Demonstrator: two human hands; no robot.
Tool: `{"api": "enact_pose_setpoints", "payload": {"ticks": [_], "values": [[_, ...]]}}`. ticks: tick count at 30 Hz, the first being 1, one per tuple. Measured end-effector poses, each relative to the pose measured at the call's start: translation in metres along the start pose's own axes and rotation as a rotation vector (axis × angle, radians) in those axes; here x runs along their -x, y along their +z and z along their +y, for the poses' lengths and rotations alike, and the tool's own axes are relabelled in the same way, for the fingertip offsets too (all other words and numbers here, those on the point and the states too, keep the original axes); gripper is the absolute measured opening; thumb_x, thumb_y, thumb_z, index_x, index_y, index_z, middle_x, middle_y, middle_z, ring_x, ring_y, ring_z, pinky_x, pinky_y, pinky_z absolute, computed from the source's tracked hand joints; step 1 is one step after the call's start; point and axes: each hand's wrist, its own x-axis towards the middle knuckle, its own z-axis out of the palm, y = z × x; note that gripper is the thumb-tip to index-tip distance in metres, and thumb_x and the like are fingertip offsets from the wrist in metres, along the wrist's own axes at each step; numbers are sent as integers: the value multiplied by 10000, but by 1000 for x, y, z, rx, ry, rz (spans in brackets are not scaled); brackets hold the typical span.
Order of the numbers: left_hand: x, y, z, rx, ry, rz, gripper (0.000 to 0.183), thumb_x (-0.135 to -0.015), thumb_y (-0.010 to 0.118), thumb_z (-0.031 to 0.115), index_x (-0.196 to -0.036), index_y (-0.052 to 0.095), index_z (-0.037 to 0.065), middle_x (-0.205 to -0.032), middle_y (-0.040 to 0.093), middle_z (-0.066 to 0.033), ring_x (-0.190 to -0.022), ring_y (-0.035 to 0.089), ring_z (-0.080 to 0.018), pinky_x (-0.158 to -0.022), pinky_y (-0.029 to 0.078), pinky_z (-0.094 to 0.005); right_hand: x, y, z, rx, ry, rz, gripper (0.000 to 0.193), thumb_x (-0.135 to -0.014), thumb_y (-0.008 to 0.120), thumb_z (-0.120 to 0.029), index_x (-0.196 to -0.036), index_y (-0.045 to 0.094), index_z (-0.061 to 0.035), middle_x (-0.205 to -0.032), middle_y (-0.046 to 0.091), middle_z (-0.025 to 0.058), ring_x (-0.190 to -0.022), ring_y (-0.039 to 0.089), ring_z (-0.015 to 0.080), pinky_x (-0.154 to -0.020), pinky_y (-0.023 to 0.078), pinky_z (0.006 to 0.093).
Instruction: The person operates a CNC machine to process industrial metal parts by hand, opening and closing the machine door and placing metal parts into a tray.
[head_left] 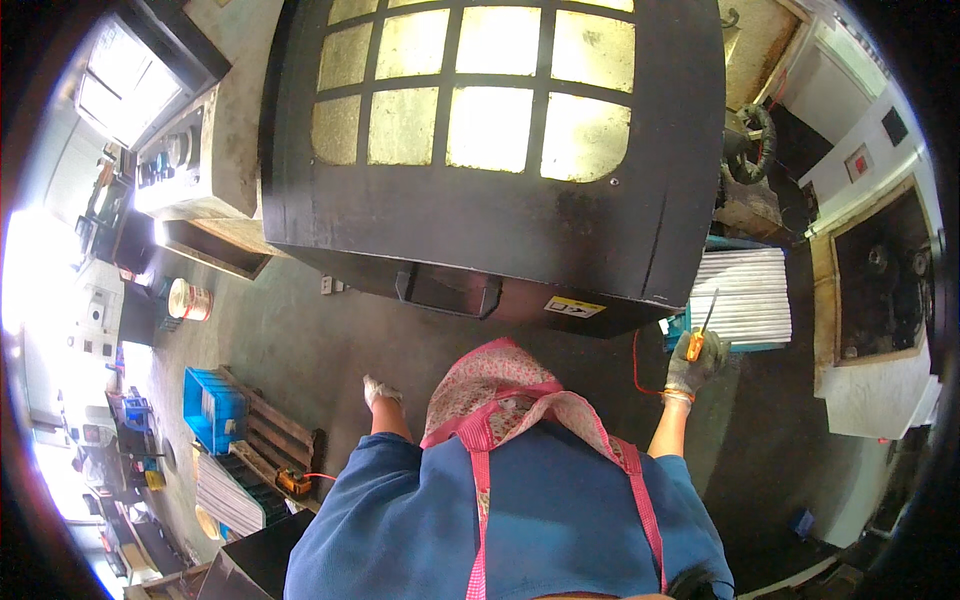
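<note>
From where I stand, the person faces a big black machine cabinet (480, 215) with a grid of lit panes, and the work seems to be at a hand-tool step: the right hand (708, 364), in a grey glove, has its grip closed snugly around the orange handle of a slim tool (696, 345), whose thin dark shaft points up and away from the body. That tool is out to the person's right, just short of a stack of pale bars (752, 295) in a teal crate (679, 327), and its tip appears to overlap the bars from my angle; I cannot tell whether it touches them. A red cord (636, 365) loops down near the wrist, though whether it joins the tool I can't make out. The left hand (379, 390), in a pale glove, hangs over the floor (340, 350), well apart from the bars and below the cabinet's handle (490, 298); nothing shows in its grip, and how far the fingers are spread is too small to tell. As I judge it, the next move calls for keeping that handle firm, minding the exposed shaft and leaving the cord slack enough not to snag on the crate's edge.
</note>
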Motion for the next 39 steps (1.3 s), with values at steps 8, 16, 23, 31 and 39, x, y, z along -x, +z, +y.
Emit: {"api": "enact_pose_setpoints", "payload": {"ticks": [8, 16, 23, 31, 39], "values": [[48, -37, -7, -32, 63, -88, 614, -1088, 457, 450, -1639, 419, 182, -1719, 361, 1, -1599, 308, -272, -1282, 213, -549, -2, 0, 1, -15, -24, 68, 284, -942, 763, -326, -1014, 671, -68, -1044, 697, 111, -1090, 676, 328, -1177, 412, 579], [37, -26, -6, 29, 59, -22, 641, -1015, 574, 510, -1584, 514, 222, -1676, 440, 15, -1571, 372, -257, -1269, 238, -540, -2, -2, -2, -17, -5, 7, 214, -952, 723, -259, -1000, 668, -58, -1054, 686, 135, -1106, 646, 341, -1231, 329, 583], [24, -18, -5, 30, 60, -11, 609, -1063, 494, 456, -1603, 481, 177, -1692, 411, -3, -1583, 346, -267, -1274, 223, -557, 0, 0, 2, -6, 22, -47, 234, -960, 718, -281, -1014, 672, -58, -1070, 687, 139, -1126, 641, 343, -1234, 322, 586], [23, -17, -3, 18, 39, 37, 570, -1021, 575, 486, -1545, 564, 260, -1645, 487, 36, -1537, 433, -240, -1266, 250, -547, -2, -3, -1, 13, 3, -6, 231, -934, 748, -288, -1011, 683, -80, -1046, 699, 113, -1096, 664, 330, -1213, 367, 579], [18, -10, -3, 26, 62, 84, 584, -970, 653, 515, -1490, 626, 249, -1607, 538, 20, -1508, 477, -246, -1241, 289, -539, -3, -4, -3, 10, -7, -6, 241, -948, 738, -298, -1011, 676, -74, -1046, 697, 111, -1099, 662, 331, -1221, 357, 584]]}}
